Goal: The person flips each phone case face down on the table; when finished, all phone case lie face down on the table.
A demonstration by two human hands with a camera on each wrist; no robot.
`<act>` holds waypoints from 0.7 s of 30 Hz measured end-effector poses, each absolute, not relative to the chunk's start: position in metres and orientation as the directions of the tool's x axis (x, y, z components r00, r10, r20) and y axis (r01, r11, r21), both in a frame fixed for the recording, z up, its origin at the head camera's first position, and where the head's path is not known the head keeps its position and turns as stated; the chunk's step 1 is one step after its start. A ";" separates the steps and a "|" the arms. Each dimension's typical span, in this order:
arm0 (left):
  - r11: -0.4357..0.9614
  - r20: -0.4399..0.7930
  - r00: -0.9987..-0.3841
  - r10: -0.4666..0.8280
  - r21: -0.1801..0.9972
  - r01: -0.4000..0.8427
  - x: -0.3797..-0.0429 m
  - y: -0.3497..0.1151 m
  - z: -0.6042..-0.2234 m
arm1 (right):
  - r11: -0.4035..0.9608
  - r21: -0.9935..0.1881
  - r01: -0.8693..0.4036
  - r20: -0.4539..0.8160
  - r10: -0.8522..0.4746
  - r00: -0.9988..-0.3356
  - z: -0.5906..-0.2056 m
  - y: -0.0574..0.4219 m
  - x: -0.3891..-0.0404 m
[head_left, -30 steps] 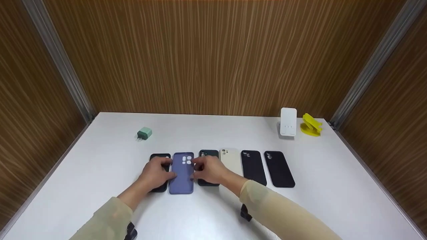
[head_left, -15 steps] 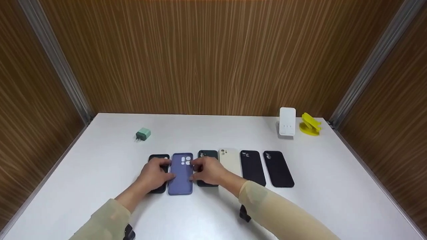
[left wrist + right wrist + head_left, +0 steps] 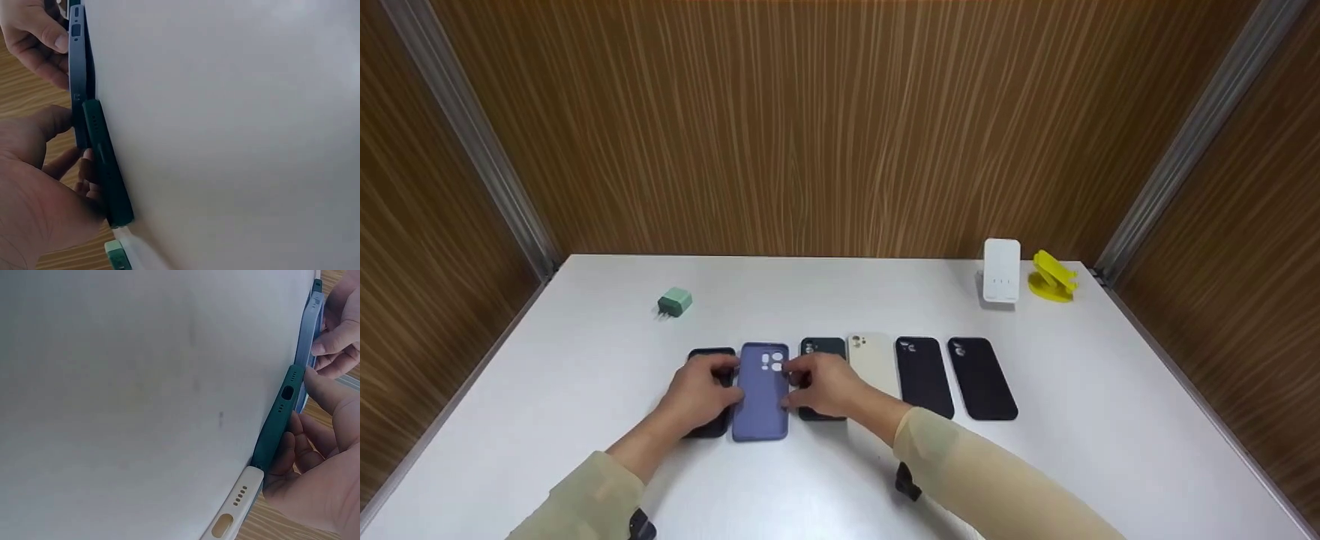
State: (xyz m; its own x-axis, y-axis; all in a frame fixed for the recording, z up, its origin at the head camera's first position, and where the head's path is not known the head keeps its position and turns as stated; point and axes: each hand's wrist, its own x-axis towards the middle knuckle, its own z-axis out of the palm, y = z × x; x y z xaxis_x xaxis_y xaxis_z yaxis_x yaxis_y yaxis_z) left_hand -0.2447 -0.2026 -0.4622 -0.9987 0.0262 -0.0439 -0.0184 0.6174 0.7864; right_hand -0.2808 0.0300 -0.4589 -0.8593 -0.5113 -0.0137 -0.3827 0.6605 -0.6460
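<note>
A purple phone case (image 3: 760,405) lies in a row of cases, with its camera cutouts at the far end. My left hand (image 3: 695,390) holds its left edge between thumb and fingers. On the opposite edge, my right hand (image 3: 829,384) pinches it the same way. Under my left hand is a dark phone case (image 3: 709,430), partly hidden. A dark green phone case (image 3: 826,345) sits beneath my right hand, also partly covered. In the left wrist view, the purple case (image 3: 77,62) shows its end edge, with a dark gap beside it towards the table.
To the right in the row are a cream phone case (image 3: 873,364) and two black ones, a nearer black case (image 3: 924,375) and an outer black case (image 3: 982,379). Further back stand a green charger plug (image 3: 675,302), a white stand (image 3: 1001,271) and a yellow stand (image 3: 1052,277).
The head view has drifted slightly, so everything appears a little further left. Both hands keep their hold on the purple phone case, which hardly moves among the others.
</note>
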 end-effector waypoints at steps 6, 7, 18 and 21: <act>0.644 -0.014 -0.999 0.051 0.765 0.022 -0.242 -0.204 -0.458 | 0.682 -0.617 -0.391 -0.014 -0.506 -0.862 -0.459 0.027 -0.280; 0.648 -0.015 -0.999 0.049 0.762 0.020 -0.241 -0.204 -0.458 | 0.683 -0.614 -0.395 -0.013 -0.509 -0.861 -0.459 0.026 -0.280; 0.639 0.050 -0.999 0.019 0.767 0.051 -0.242 -0.196 -0.451 | 0.692 -0.570 -0.443 0.021 -0.527 -0.849 -0.457 0.027 -0.278; 0.598 0.027 -0.999 0.024 0.801 0.036 -0.241 -0.195 -0.449 | 0.698 -0.558 -0.450 0.029 -0.525 -0.850 -0.457 0.029 -0.277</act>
